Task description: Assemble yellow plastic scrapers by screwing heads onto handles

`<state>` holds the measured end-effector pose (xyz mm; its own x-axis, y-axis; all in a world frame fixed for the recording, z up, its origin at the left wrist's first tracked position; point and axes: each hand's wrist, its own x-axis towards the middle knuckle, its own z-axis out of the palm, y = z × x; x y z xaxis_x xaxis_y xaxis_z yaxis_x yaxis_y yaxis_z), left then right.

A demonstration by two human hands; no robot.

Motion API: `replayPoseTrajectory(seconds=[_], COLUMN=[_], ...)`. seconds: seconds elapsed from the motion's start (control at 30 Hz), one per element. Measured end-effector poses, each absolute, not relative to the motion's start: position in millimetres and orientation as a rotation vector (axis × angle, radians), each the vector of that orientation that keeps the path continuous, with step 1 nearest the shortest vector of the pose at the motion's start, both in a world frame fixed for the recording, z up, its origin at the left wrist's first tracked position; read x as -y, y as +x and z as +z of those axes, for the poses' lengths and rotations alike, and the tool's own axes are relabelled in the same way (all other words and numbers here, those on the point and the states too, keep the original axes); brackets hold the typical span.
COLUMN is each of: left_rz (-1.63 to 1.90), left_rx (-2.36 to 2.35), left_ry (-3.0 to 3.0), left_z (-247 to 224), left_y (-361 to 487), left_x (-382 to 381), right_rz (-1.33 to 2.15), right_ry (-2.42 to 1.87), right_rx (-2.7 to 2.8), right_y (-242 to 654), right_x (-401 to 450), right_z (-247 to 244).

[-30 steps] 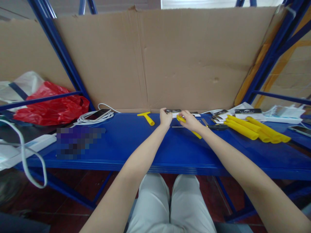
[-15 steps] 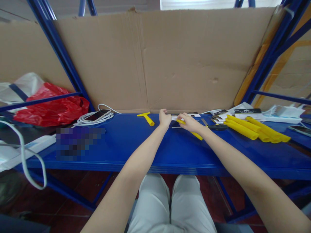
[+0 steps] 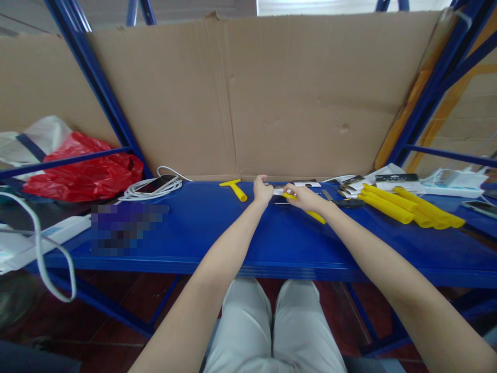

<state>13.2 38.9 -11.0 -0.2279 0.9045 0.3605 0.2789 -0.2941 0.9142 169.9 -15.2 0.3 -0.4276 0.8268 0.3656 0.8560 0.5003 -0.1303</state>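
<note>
In the head view my right hand is closed around a yellow T-shaped scraper handle, whose round end sticks out below the palm. Just left of it, my left hand has its fingers bent in. A thin whitish strip lies between the two hands; what exactly the left fingers hold is hidden. Another yellow T-shaped scraper handle rests on the blue table, left of my left hand. Beside my right wrist lie a small grey blade-like piece and a black-handled tool.
Several yellow tubular handles are piled on the right, before cards and packaging. A coiled white cable, a red plastic bag and a power strip occupy the left. A cardboard panel stands behind.
The yellow handle in my right hand has shifted very slightly, its lower end a bit to the right. Otherwise both hands stay in nearly the same place.
</note>
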Motion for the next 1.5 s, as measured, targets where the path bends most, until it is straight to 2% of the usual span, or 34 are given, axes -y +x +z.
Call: replayPoseTrajectory(seconds=[0.33, 0.6, 0.77, 0.87, 1.2, 1.5], left_rz=[1.494, 1.091, 0.657, 0.528, 0.458, 0.439], left_rx=[-1.467, -1.702, -1.777, -1.768, -1.785, -1.791], left_ry=[1.710, 2.135, 2.315, 2.378, 2.393, 2.386], left_z=[-14.0, -16.6, -27.5, -29.3, -26.6, -24.9], left_y=[1.5, -10.2, -15.1, -15.6, -15.4, -14.9], left_x=[-38.5, -36.1, -37.5, -37.1, -34.0, -31.9], right_rz=[-0.138, -0.254, -0.291, -0.293, -0.237, -0.302], right_ry=[-1.452, -1.623, -1.653, -1.639, -1.737, -2.148], right_rx=[2.433, 2.398, 2.364, 2.351, 2.253, 2.055], right_y=[165.6, 172.7, 184.2, 189.1, 214.3, 289.4], right_x=[21.3, 16.6, 10.5, 9.2, 8.7, 11.7], right_z=[6.0, 7.6, 6.6, 7.1, 28.8, 72.5])
